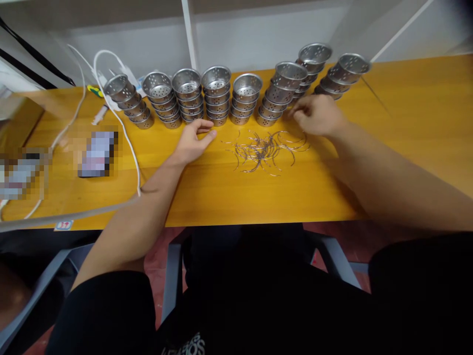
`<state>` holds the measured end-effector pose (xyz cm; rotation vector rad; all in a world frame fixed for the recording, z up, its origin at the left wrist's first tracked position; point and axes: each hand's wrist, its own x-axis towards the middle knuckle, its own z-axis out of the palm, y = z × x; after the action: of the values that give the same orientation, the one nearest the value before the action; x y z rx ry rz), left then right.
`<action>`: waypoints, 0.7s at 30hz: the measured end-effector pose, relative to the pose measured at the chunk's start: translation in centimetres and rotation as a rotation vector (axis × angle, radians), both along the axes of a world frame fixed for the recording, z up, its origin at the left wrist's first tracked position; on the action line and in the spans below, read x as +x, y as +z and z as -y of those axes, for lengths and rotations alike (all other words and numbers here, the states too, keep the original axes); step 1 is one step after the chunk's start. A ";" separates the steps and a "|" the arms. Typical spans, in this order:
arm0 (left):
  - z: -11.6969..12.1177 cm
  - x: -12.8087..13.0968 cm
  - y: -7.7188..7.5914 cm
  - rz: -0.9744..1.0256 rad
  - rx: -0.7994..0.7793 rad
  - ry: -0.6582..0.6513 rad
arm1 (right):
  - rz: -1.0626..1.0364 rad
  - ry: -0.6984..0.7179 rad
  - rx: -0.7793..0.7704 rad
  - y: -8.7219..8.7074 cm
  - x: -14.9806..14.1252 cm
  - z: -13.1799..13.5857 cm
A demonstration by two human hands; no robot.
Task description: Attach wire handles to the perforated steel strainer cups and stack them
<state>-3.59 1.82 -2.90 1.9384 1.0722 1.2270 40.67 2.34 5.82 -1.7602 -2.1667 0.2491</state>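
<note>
Several stacks of perforated metal cups stand in a row along the back of the table, among them a middle stack (pixel 217 91). My left hand (pixel 192 140) rests at the foot of the middle stacks, thumb and fingers apart, holding nothing I can see. Curved thin metal wires (pixel 260 150) lie in a loose pile between my hands. My right hand (pixel 320 114) is closed in a pinch in front of the right-hand cup stack (pixel 342 74); what its fingertips hold, if anything, is hidden. Beside it on the left is another cup stack (pixel 283 91).
A phone (pixel 96 154) lies on the yellow table (pixel 229 207) to the left, with a second blurred device (pixel 20 175) farther left. A white cable (pixel 129 143) runs over the tabletop to my left forearm. The leftmost cup stack (pixel 129 101) leans. Behind is a pale partition (pixel 251 44).
</note>
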 end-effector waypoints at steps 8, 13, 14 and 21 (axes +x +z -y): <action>-0.4 -0.1 -0.2 -0.026 0.041 0.018 | -0.291 0.253 -0.119 -1.0 -1.7 1.3; -0.9 -0.6 -0.6 -0.006 0.076 0.035 | -0.274 0.183 -0.087 -1.4 -3.7 -0.8; -1.0 -0.7 -0.7 -0.006 0.077 0.037 | -0.274 0.172 -0.091 -1.3 -3.9 -1.0; -2.0 -1.3 -1.5 -0.008 0.085 0.035 | 0.110 -0.049 -0.012 -0.2 -1.8 0.9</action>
<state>-4.84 3.86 -4.45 1.9980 1.0778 1.3040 38.83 1.45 5.66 -1.8720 -2.1969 0.1566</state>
